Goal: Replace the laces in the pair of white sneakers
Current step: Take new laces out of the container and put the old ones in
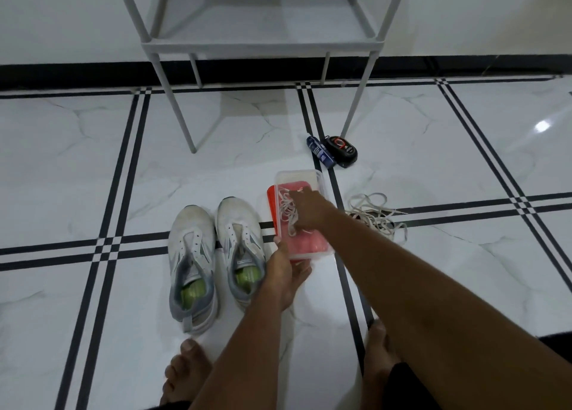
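Gripping one clear box (309, 177) at its near end, the left hand (286, 275) steadies it while the right hand (305, 207) pinches white laces (289, 211) inside; two laceless sneakers (216, 255) sit beside, one loose lace pile (376, 216) nearby.

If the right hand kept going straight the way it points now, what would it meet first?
The right hand is already in the clear plastic container, gripping the white laces. Further on, probably the container's far wall; depth is uncertain.

Bare forearms, bare feet, dark shorts.
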Motion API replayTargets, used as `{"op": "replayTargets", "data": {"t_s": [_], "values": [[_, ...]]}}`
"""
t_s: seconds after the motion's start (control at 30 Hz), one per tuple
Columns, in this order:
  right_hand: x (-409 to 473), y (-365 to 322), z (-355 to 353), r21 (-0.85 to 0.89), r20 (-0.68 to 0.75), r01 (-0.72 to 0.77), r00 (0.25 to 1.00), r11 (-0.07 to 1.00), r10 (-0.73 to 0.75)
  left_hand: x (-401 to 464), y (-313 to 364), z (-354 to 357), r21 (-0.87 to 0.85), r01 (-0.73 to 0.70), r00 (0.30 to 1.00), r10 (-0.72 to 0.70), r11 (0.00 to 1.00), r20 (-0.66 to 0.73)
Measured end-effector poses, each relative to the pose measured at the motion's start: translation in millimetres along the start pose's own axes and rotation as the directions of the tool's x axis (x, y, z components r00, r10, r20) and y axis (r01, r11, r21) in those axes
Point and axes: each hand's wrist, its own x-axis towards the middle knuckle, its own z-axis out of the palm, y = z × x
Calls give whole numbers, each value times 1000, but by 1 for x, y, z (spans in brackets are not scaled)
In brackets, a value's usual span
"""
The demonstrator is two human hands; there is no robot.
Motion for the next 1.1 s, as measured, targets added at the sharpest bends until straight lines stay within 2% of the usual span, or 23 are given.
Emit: {"op": "replayTargets", "data": {"t_s": [0.1,0.2,0.33,0.47,0.53,0.6,0.63,0.67,0.73,0.8,0.87,0.9,0.97,1.1], "values": [[12,-10,13,-99,-10,-39,999,994,38,7,-4,2,-40,-7,1000,7,999,-7],[15,-18,17,-143,-110,-20,994,990,4,17,1,3,-88,-22,999,18,996,-48],[15,-13,10,58,-130,-45,990,997,52,15,11,10,-182,-31,998,19,983,-65],[2,2,-32,299,-309,58,950,953,39,15,28,15,-182,-74,993,55,980,-106],[-18,9,-65,503,-331,102,940,858,83,15,34,17,-120,-47,988,28,992,-152],[-50,17,-93,769,-235,108,964,630,121,8,40,15,-92,-2,987,-13,996,-161],[-68,21,-102,853,-174,105,981,511,90,3,43,13,-94,16,990,-29,995,-140],[-84,27,-106,895,-116,85,992,439,44,-3,45,10,-89,27,993,-37,996,-114],[-111,36,-102,915,24,-12,999,404,-26,-13,52,7,-53,12,996,-17,999,-86],[-127,38,-79,883,200,-157,978,443,-52,-18,56,5,30,-64,993,66,998,-97],[-132,35,-41,818,280,-226,960,529,-23,-18,54,3,228,-163,970,198,960,-141],[-130,32,-19,791,270,-225,963,569,6,-17,52,1,364,-206,945,281,908,-166],[-127,25,21,782,219,-215,974,585,65,-4,42,-9,599,-225,907,389,768,-159],[-128,17,64,835,239,-261,965,485,108,-11,25,-10,824,-196,899,433,532,-66]]}}
